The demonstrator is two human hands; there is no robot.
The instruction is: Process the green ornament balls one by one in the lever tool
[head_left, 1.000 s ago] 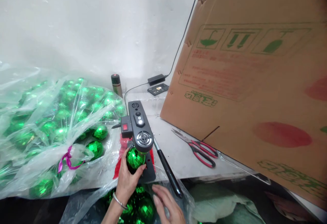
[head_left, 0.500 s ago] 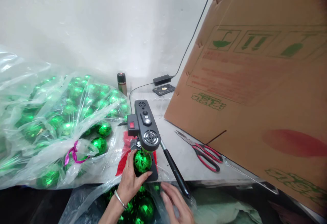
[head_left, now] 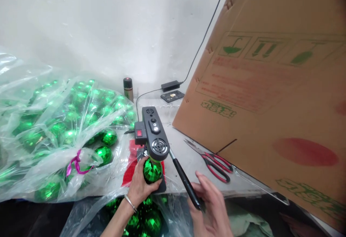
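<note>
A small black bench machine (head_left: 154,132) with a red switch stands on the table. Beneath its round head, a shiny faceted green ball ornament (head_left: 152,169) sits against the underside. My left hand (head_left: 139,181) grips this ball from the left, thumb at the front and fingers behind. The machine's lever has a black handle (head_left: 185,179) slanting down toward me. My right hand (head_left: 209,204) is at the handle's lower end, fingers apart and partly curled, the handle lying between thumb and fingers without a closed grip.
Left, a clear plastic bag (head_left: 48,146) of green balls is tied with a purple ribbon (head_left: 77,164). More green balls (head_left: 152,222) lie in plastic below the table edge. Red-handled scissors (head_left: 216,163) lie beside a large cardboard box (head_left: 256,96). A spray can (head_left: 128,90) stands behind.
My right hand has moved right and up from below the ball to the lever's handle, its fingers spreading. My left hand and the ball have shifted slightly right under the head.
</note>
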